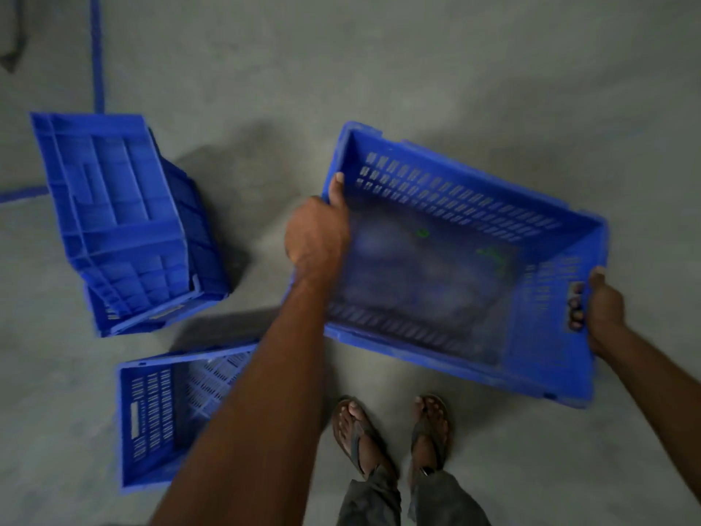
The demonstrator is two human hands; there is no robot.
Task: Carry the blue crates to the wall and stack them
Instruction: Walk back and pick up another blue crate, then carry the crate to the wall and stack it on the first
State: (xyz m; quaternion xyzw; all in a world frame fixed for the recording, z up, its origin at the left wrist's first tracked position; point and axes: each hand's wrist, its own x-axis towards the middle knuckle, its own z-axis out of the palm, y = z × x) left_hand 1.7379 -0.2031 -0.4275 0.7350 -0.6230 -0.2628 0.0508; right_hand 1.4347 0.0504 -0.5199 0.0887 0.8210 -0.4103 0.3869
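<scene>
A large blue slotted crate (pixel 447 206) hangs open side up, tilted, above the grey floor in front of me. My left hand (pixel 316 231) grips its left end rim, thumb along the inner wall. My right hand (pixel 601 309) holds the right end, fingers hooked through the handle slot. An upturned blue crate (pixel 121 218) leans on another crate at the left, its ribbed bottom showing. Another open blue crate (pixel 159 419) lies on the floor at the lower left, partly hidden by my left forearm.
My two sandalled feet (pixel 390 434) stand on the concrete floor just below the held crate. A blue painted line (pixel 98 51) runs up the floor at the upper left, with a second blue line at the left edge. A dark object sits in the top left corner.
</scene>
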